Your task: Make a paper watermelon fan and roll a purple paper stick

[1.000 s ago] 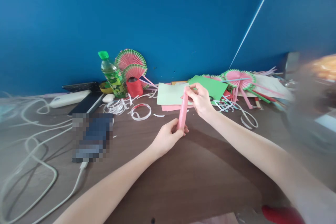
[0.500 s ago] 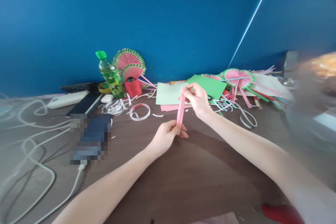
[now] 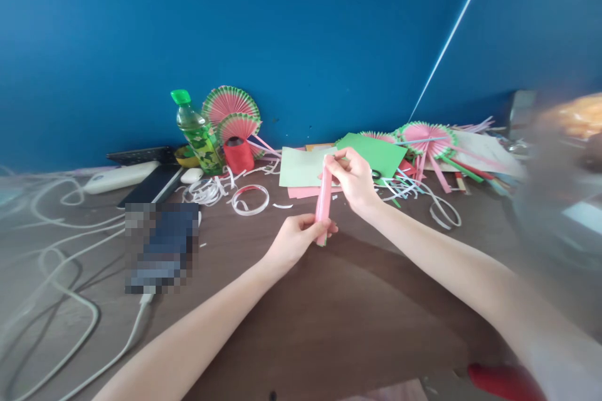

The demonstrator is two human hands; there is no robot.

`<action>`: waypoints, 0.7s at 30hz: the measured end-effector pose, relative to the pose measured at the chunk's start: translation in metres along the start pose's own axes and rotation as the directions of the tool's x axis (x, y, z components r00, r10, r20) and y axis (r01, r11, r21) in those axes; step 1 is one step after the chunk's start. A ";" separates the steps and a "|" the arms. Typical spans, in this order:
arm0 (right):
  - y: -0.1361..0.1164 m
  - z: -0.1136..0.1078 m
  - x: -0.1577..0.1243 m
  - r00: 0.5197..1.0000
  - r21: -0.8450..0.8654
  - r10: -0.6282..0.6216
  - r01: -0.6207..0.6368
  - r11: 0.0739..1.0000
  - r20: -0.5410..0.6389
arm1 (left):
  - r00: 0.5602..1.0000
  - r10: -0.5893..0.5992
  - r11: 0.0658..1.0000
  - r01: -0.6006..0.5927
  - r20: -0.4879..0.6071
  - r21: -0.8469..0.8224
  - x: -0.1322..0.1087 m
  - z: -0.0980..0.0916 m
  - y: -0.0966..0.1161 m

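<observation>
A narrow folded strip of pink paper stands nearly upright between my hands, above the brown table. Its lower end shows a little green at the tip. My left hand is closed on the strip near that lower end, with the thumb across its front. At the top end, my right hand pinches the strip between thumb and fingers. Behind it lie a pale green paper sheet, a brighter green sheet and some pink paper.
Pink-and-green paper fans lean on the blue wall beside a green-capped bottle and a red roll. Another fan lies right, near paper scraps. White cables and a pixelated dark phone are left. A tape ring lies mid-table.
My left hand has shifted slightly up along the pink strip, so its green-tipped lower end now shows below the thumb. My right hand stays at the top end.
</observation>
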State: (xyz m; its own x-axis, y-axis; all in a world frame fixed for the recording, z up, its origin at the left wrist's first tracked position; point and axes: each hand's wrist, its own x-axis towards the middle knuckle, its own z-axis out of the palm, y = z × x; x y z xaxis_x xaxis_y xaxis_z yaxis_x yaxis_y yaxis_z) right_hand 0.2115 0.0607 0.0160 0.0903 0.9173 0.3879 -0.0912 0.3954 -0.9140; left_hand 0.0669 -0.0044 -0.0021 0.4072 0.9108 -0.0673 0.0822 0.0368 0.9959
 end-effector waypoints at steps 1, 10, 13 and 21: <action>0.000 0.001 0.000 1.000 0.004 -0.006 0.006 1.000 -0.001 | 1.000 0.000 1.000 0.000 -0.004 -0.029 0.000 0.000 0.000; -0.002 0.003 -0.003 1.000 0.009 -0.012 0.012 1.000 0.029 | 1.000 -0.025 0.995 0.023 -0.017 -0.100 -0.001 0.002 -0.001; -0.002 0.004 -0.005 0.999 0.018 -0.003 0.002 1.000 0.043 | 0.997 -0.061 0.995 0.058 -0.040 -0.078 -0.001 0.002 0.001; -0.001 0.007 -0.010 0.996 0.001 -0.043 0.043 0.999 0.075 | 0.998 -0.041 0.993 0.036 -0.043 -0.116 -0.001 0.000 0.000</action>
State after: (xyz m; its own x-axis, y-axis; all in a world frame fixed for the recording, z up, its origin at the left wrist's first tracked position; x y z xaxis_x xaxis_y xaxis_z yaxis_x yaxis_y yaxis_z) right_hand 0.2037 0.0514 0.0140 0.0196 0.9005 0.4343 -0.0887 0.4343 -0.8964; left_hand 0.0669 -0.0054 -0.0021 0.3640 0.9253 -0.1059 -0.0092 0.1173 0.9931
